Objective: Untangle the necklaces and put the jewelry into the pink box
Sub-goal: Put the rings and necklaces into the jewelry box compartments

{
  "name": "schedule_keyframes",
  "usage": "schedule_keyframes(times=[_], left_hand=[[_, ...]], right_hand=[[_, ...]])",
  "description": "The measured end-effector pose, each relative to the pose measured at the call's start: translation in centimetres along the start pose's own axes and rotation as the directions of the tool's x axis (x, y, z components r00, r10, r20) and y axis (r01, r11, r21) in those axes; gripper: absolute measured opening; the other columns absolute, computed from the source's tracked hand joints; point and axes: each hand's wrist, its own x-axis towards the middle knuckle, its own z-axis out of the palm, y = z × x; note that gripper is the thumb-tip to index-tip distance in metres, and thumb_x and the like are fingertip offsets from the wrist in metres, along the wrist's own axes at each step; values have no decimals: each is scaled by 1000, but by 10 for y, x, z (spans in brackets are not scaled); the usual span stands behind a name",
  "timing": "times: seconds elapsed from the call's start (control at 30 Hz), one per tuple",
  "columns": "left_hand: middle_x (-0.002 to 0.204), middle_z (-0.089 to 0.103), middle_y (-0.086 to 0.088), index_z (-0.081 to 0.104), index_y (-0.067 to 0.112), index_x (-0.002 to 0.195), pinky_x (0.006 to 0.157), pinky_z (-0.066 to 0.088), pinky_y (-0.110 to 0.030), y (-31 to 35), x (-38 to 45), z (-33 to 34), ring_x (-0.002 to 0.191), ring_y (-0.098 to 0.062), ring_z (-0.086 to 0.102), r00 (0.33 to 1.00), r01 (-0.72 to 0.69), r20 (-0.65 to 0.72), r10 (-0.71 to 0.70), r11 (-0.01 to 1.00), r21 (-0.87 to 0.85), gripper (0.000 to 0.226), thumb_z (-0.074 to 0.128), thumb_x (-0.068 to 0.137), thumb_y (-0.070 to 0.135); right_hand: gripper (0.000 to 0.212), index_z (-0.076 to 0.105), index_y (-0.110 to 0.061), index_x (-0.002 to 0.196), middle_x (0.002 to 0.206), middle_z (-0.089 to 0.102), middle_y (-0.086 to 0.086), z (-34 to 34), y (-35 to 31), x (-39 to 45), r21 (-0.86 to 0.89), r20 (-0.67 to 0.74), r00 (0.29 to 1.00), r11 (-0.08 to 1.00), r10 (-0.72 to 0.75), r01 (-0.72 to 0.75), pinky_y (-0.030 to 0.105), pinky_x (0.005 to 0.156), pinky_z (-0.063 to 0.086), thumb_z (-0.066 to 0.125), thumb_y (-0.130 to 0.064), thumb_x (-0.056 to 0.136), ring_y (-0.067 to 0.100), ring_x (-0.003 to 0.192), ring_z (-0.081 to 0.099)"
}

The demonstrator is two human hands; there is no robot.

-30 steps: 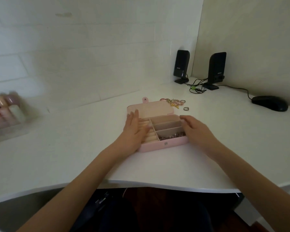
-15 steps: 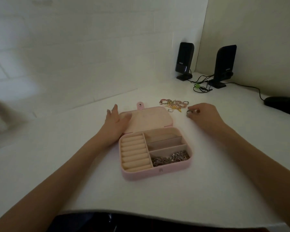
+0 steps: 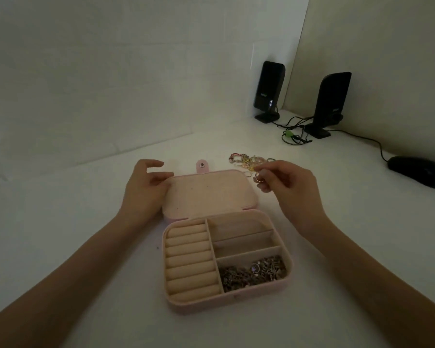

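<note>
The pink box [image 3: 172, 277] lies open on the white desk, its lid [image 3: 209, 192] flat behind it. Ring rolls fill its left side; a heap of silver chain jewelry [image 3: 254, 272] sits in the front right compartment, and the two compartments behind it are bare. A small pile of colourful rings and jewelry [image 3: 246, 160] lies behind the lid. My right hand [image 3: 286, 189] pinches a small ring [image 3: 258, 179] just in front of that pile, right of the lid. My left hand [image 3: 142, 189] rests with loosely curled fingers at the lid's left edge.
Two black speakers [image 3: 269, 90] [image 3: 333, 101] stand at the back right corner with tangled cables [image 3: 295, 136]. A black mouse [image 3: 417, 170] lies at the far right. Walls close the desk at the back and right.
The view has come closer and lower over the box. My right hand went from the box to the pile and has lifted a ring off the desk. My left hand has moved to the lid's edge.
</note>
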Motion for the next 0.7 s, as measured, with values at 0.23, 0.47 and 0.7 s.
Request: schedule_keyframes(times=[0.23,0.47,0.7], left_hand=[[121,63,-6,56,13,121,84,38,-21,3,-5,1,112,-22,57,999,-32,-11,36,964,265,28,46,95,13],[117,62,-11,63,5,109,79,32,-25,5,-5,5,105,-26,54,997,-60,69,35,913,403,29,40,98,20],[119,60,-3,61,10,118,80,40,-23,12,-9,5,104,-14,55,1000,13,6,-13,998,64,30,42,96,15]], right_hand=[[12,73,-15,90,83,72,-6,24,-9,-20,-24,219,974,998,-55,61,38,78,56,63,-10,90,16,82,68],[11,73,-13,88,78,71,-9,30,-7,-15,-17,237,970,999,-45,51,33,76,55,62,-10,90,13,82,67],[11,71,-12,90,80,71,-5,33,-7,-14,23,242,967,997,-73,70,16,73,48,61,-8,91,6,81,67]])
